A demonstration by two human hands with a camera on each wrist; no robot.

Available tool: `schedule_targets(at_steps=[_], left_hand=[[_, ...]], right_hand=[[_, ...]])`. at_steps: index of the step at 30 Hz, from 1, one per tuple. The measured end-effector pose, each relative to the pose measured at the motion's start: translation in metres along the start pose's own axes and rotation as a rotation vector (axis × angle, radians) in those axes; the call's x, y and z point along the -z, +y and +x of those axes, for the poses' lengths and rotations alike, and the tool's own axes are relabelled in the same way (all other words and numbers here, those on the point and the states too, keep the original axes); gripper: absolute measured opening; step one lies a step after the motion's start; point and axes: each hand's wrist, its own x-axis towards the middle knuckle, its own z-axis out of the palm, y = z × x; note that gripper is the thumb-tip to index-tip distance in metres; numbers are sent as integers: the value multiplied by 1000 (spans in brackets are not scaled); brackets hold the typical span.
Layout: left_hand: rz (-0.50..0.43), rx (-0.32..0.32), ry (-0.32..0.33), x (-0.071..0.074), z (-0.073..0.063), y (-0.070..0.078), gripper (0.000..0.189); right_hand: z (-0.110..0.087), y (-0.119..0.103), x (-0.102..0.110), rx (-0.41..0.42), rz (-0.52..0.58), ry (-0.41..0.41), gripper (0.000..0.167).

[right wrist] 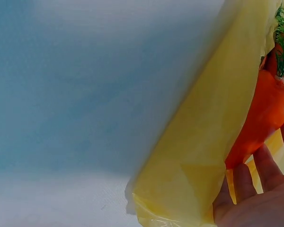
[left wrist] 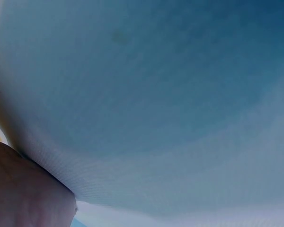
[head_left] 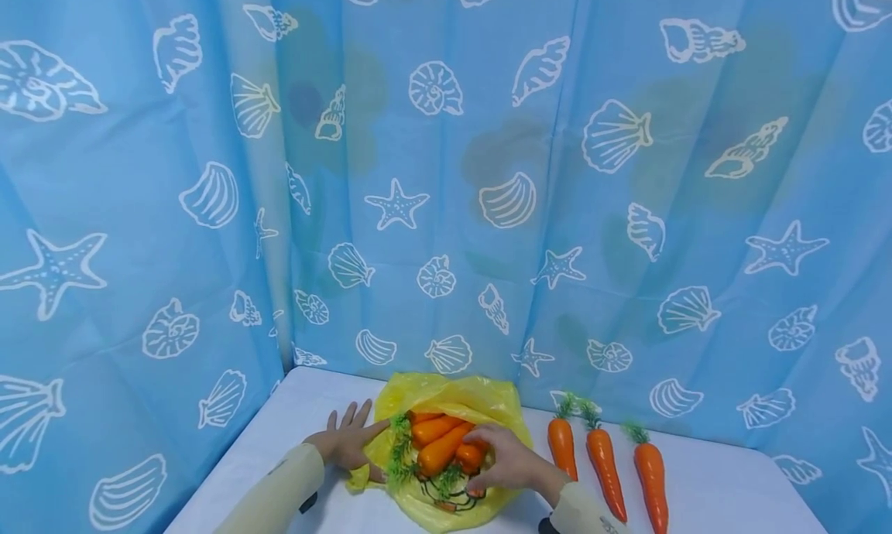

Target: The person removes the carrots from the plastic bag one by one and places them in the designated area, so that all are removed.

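Observation:
On the white table, a yellow plastic bag [head_left: 498, 398] lies with its mouth spread toward me. Several orange carrots [head_left: 440, 450] with green leafy tops [head_left: 400, 449] are heaped in it. My left hand [head_left: 344, 441] is at the bag's left edge, fingers spread and straight, the forefinger reaching over the plastic. In the left wrist view only part of that hand [left wrist: 31, 194] shows. My right hand [head_left: 512, 460] curves round a carrot [right wrist: 265, 116] at the bag's right side. The right wrist view has its fingers [right wrist: 270, 170] bent against the carrot's lower side.
To the right of the bag, three loose carrots [head_left: 605, 472] lie in a row on the white table [head_left: 725, 480], leafy ends away from me. A blue curtain [head_left: 446, 170] with white shells and starfish stands behind the table and along its left side.

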Motion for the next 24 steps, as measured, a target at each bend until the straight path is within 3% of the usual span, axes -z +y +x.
schedule_targets(at_steps=[6,17,24], left_hand=[[-6,8,-9,1,-6,5,105],[7,17,-24,9,-13,13,104],[11,-3,8,1,-4,3,105]], right_hand=[[0,4,-3,-57,-31,-10,66],[2,6,-3,-46,-49,3,61],[2,2,-1,-26,-88,-5,57]])
